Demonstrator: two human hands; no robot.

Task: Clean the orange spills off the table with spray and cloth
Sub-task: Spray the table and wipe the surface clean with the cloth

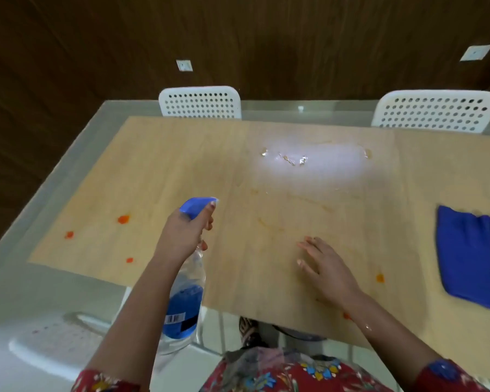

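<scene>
Rightward, blue cloth (pixel 473 258) on table (pixel 153 171); white chairs (pixel 200 102) beyond.

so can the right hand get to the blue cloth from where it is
Probably yes. The right hand is open and holds nothing, and the blue cloth lies flat to its right on the table, with only a small orange spot between them.
</scene>
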